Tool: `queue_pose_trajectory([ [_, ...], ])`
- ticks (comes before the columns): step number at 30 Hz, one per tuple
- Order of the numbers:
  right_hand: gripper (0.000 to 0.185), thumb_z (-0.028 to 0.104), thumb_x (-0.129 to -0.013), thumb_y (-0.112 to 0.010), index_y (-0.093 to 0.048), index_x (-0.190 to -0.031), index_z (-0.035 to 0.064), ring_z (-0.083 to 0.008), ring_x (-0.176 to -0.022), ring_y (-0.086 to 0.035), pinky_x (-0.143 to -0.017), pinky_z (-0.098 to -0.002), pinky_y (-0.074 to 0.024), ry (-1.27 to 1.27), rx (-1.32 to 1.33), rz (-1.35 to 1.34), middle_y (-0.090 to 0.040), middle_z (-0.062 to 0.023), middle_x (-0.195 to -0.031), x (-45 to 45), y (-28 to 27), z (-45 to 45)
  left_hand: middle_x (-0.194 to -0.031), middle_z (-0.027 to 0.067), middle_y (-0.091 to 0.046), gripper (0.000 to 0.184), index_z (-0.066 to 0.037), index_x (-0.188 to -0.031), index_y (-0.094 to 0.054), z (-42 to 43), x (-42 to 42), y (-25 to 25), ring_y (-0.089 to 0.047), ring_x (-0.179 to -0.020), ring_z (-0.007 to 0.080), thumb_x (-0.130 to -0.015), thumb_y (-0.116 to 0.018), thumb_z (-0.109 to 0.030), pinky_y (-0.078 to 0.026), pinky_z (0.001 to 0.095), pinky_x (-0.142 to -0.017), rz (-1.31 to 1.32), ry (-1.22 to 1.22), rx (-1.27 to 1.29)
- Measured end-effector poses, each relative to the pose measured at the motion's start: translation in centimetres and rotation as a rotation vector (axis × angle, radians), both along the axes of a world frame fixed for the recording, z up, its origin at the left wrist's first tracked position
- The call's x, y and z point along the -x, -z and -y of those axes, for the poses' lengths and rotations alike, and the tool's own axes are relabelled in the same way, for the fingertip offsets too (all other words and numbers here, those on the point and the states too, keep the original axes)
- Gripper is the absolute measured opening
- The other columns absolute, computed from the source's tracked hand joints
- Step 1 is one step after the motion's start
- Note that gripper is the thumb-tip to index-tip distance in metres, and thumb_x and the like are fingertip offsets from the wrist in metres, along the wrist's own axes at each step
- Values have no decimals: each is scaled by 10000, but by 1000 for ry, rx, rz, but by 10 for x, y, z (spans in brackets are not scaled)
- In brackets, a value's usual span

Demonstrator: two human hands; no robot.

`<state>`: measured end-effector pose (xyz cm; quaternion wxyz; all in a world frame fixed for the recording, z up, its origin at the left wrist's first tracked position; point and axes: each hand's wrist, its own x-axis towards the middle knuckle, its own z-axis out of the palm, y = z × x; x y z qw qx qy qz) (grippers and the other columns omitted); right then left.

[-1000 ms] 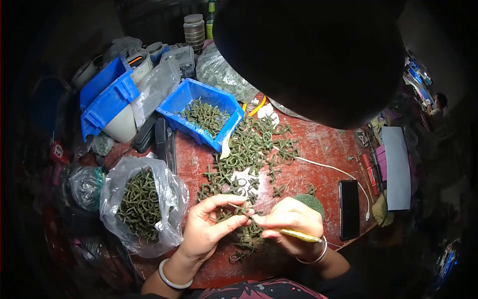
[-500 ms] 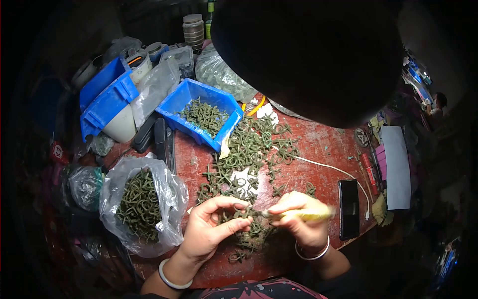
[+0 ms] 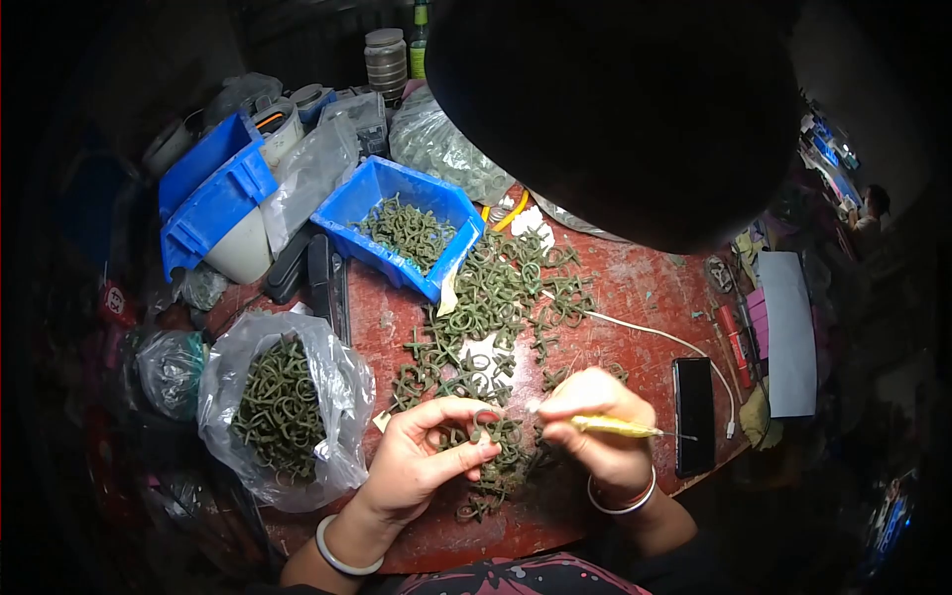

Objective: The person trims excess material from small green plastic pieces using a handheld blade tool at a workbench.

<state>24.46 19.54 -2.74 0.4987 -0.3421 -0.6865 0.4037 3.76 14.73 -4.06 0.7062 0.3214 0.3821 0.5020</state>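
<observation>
Green ring-shaped piece (image 3: 485, 417) pinched in the left hand (image 3: 424, 454), just above the bench (image 3: 640, 332).
The left grip is drawn in, thumb and forefinger pressed to the piece; the right grip is curled around a yellow-handled tool (image 3: 613, 425), its thin metal end pointing away to the right of the right hand (image 3: 601, 409), which is apart from the piece. Similar green pieces (image 3: 486, 293) lie heaped below and beyond the hands, beside a blue bin (image 3: 375, 180); more fill a clear plastic bag (image 3: 223, 416) beside the left hand.
</observation>
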Motion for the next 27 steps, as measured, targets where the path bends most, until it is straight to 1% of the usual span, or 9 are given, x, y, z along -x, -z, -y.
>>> queue_pose_trajectory([
  [4,185,-17,-788,-712,-694,-972,-14,-208,-809,-656,-709,-304,-507,-218,-11,-18,-690,-111,-878,2,-1,3,-905,34,-582,280,18,-1082,-635,-1,-1,-2,-579,-765,84,-809,-671,69,-516,200,-622,-8,-19,-19],
  [7,203,5,-805,-700,-686,-1008,10,-210,-793,-649,-694,-309,-509,142,397,-146,-676,-108,-872,5,-7,12,-957,60,-576,293,24,-1061,-591,0,0,2,-592,-780,105,-789,-671,99,-531,207,-597,-17,5,-15],
  [10,199,20,-785,-722,-684,-981,19,-208,-770,-638,-680,-308,-503,-118,-28,202,-673,-110,-870,6,-10,-1,-955,60,-565,337,7,-1081,-552,0,-3,1,-579,-805,97,-781,-683,88,-530,207,-602,-128,33,-143],
  [12,190,48,-743,-763,-706,-925,39,-178,-741,-597,-679,-291,-463,-149,-86,144,-690,-86,-845,11,4,0,-946,50,-558,350,-1,-1083,-545,0,-6,-2,-565,-839,96,-777,-686,95,-530,221,-654,-103,46,-124],
  [14,163,39,-740,-761,-714,-895,50,-174,-728,-589,-679,-290,-460,-136,-72,136,-693,-75,-815,9,4,0,-927,30,-543,378,-17,-1087,-532,1,-7,-4,-538,-908,93,-769,-691,110,-529,250,-760,-53,51,-89],
  [16,161,32,-744,-760,-712,-896,51,-179,-732,-602,-666,-292,-473,-170,-54,113,-689,-67,-814,5,-1,-2,-946,53,-566,350,-6,-1132,-538,-1,-6,-2,-566,-892,110,-817,-681,45,-524,247,-732,-44,32,-169],
  [19,157,21,-748,-757,-710,-895,52,-183,-742,-616,-662,-293,-485,-229,15,75,-683,-59,-820,4,-5,1,-966,100,-636,352,30,-1220,-536,-2,6,9,-624,-769,137,-907,-631,-99,-531,246,-690,294,313,107],
  [25,171,-4,-770,-740,-710,-931,42,-157,-756,-599,-693,-276,-473,-123,72,19,-625,-60,-818,2,-3,0,-998,119,-655,313,14,-1159,-583,1,3,4,-648,-815,134,-855,-660,4,-535,217,-635,158,113,2],
  [27,260,198,-910,-621,-658,-1079,4,-139,-773,-578,-705,-285,-463,-130,180,-126,-606,-71,-883,0,-1,3,-1025,115,-652,323,2,-1121,-593,-1,4,6,-649,-848,132,-815,-681,57,-546,217,-662,50,9,-44],
])
